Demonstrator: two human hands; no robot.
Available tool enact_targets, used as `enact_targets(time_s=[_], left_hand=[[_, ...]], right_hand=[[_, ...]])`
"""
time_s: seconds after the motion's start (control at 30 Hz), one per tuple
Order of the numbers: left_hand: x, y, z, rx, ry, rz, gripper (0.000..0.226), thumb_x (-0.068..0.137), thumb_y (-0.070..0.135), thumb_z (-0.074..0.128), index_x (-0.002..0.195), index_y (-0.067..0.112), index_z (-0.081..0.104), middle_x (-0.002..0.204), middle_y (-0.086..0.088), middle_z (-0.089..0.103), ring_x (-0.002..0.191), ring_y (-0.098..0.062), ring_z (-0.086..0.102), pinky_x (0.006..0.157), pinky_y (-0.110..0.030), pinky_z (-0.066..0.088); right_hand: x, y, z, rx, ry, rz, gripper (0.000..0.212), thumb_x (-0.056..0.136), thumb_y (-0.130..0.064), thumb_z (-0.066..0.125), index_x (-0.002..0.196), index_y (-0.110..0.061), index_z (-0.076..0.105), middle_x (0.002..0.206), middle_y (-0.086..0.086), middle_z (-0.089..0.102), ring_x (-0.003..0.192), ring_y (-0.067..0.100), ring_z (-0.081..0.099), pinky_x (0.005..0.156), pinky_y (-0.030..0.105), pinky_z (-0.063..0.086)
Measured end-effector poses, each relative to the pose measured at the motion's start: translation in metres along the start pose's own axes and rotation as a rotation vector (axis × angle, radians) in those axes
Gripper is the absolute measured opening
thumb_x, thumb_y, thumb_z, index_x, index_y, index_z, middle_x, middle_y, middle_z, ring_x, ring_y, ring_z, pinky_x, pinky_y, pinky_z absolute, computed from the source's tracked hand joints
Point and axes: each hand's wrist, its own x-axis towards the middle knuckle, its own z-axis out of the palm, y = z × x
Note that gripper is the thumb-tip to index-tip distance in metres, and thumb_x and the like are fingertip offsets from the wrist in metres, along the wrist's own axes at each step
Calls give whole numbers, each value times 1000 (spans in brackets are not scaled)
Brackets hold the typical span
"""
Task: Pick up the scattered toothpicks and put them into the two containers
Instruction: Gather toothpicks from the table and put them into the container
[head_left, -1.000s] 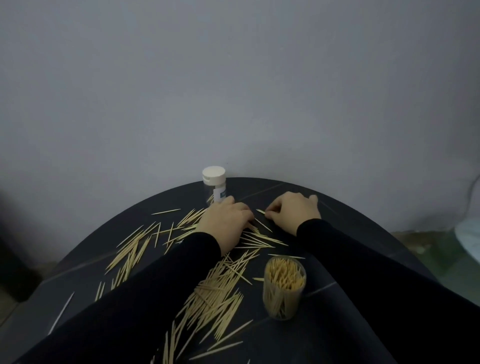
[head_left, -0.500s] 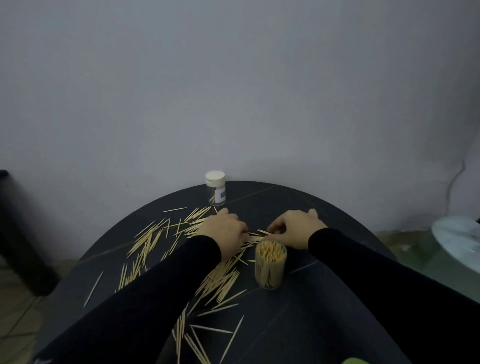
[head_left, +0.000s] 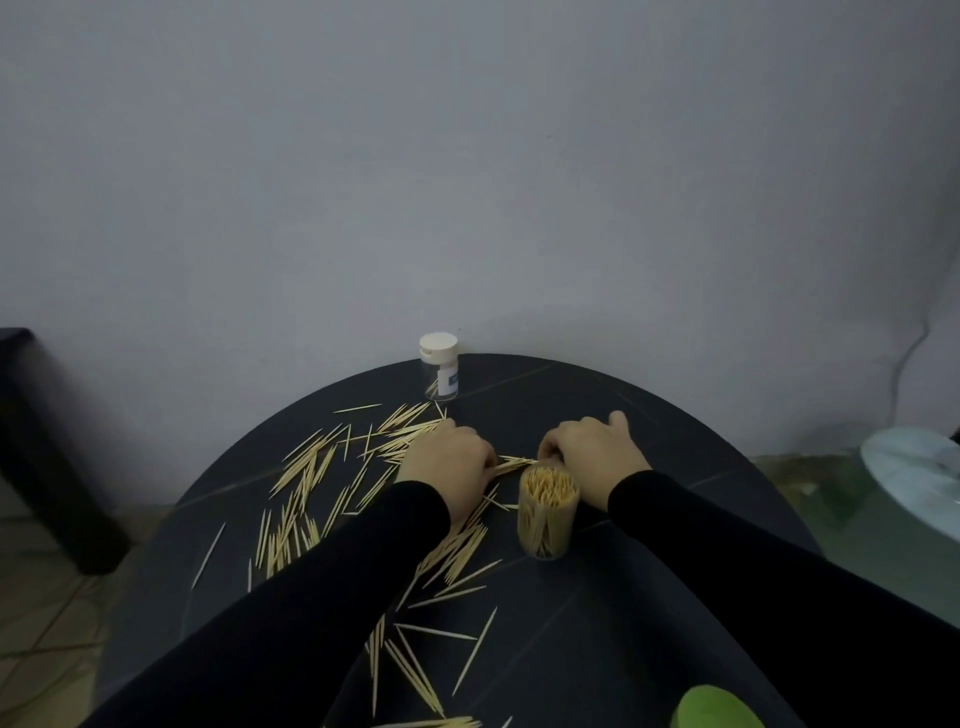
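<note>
Both hands down on the dark round surface (head_left: 675, 431), palms down, backs to camera, black sleeves (head_left: 322, 587) running in from the bottom edge.

Left hand (head_left: 447, 462): fingers curled under, tips pointing right, on a small bunch of toothpicks (head_left: 511, 462) that pokes out toward the right hand. Looks like a pinch but the tips are hidden, so can't tell for sure.

Right hand (head_left: 592, 457): fingers curled down toward the same bunch, thumb sticking out on the far side. Fingertips hidden behind the knuckles and the open container (head_left: 548, 512); can't tell whether it grips anything.

Open container: clear cylinder, upright, no lid, packed with toothpicks standing on end. Sits just in front of the right hand, near the right wrist.

Second container (head_left: 440, 373): small clear jar with white cap on and a label, upright at the far edge of the surface, well apart from the hands. A few toothpicks visible inside.

Loose toothpicks (head_left: 311, 467): pale wood, scattered across the left half in a wide arc, denser clump under and beside the left forearm, more spread in the near centre (head_left: 415, 670) between the arms.

Grey wall behind.
</note>
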Motion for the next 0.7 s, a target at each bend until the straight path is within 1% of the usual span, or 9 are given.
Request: enact_targets(time_s=[0.1,0.2,0.27,0.33,0.43,0.53,0.6,0.7], left_hand=[[2,1,1,-18,15,-24,25,96,34,51,115,24,61,113,2,59,107,-15,50,93,-32,47],[3,2,-1,-24,11,-33,22,95,34,51,111,23,61,110,1,59,103,-15,51,91,-32,48],[4,3,-1,-30,-2,-39,22,95,35,51,111,23,61,110,1,60,104,-15,51,92,-32,48],[4,3,-2,-44,0,-56,21,95,36,53,109,24,62,108,2,60,103,-15,52,91,-32,48],[0,3,-5,-57,70,-90,19,93,35,55,107,24,64,108,2,58,101,-15,52,90,-33,50],[-7,5,-7,-71,115,-108,21,93,35,55,109,24,64,111,1,54,105,-16,49,91,-33,48],[-10,6,-8,-92,132,-113,20,93,35,55,109,25,64,111,1,54,104,-15,49,90,-32,47],[-15,8,-12,-129,128,-127,19,94,34,54,107,24,64,107,2,58,100,-14,52,90,-32,49]], right_hand=[[4,-1,6,-73,-58,36,24,97,-31,47,117,-21,55,116,1,59,109,21,54,106,48,24],[6,-2,10,-224,-103,26,32,98,-30,45,125,-15,50,122,6,57,115,25,51,106,51,23],[7,-3,11,-299,-98,5,35,98,-31,45,127,-13,49,124,7,57,117,26,51,108,53,23],[7,-3,11,-317,-89,-8,36,98,-32,45,127,-12,49,124,7,58,118,26,51,108,54,22],[2,-3,5,-337,-53,-27,32,98,-32,45,123,-15,53,120,6,60,115,26,52,108,54,21],[-6,-2,-1,-262,-28,-25,27,97,-34,45,116,-19,57,116,2,61,114,24,52,107,54,21],[-10,-1,-7,-142,16,4,23,98,-35,44,112,-24,58,112,-1,61,111,22,52,106,52,23],[-17,4,-12,34,87,65,20,99,-34,43,110,-28,59,107,-6,61,106,18,53,106,48,24]])
